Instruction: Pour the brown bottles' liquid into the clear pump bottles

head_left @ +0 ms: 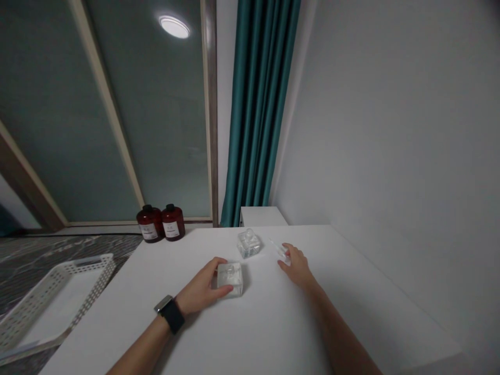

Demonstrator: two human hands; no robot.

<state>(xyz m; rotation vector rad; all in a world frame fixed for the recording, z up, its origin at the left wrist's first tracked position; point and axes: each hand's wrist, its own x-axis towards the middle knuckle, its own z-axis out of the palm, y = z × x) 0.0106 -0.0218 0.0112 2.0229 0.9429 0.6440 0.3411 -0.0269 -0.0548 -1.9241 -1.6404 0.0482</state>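
Note:
My left hand (205, 286), with a dark watch on its wrist, grips a square clear glass bottle (230, 279) on the white table, thumb along the near side and fingers at the far left. The bottle's round neck faces up. My right hand (297, 265) is closed by its fingertips on a small clear piece with a thin stem (280, 249) pointing to the far left; its exact kind is hard to make out. Between and beyond my hands lies a second square clear glass bottle (249, 243), touched by neither hand.
Two dark red-brown bottles (172, 223) with black caps and white labels stand at the table's far left corner. A white perforated basket (91, 291) sits lower, left of the table (269, 333). A wall (390, 156) borders the right side; a teal curtain (261, 104) hangs behind.

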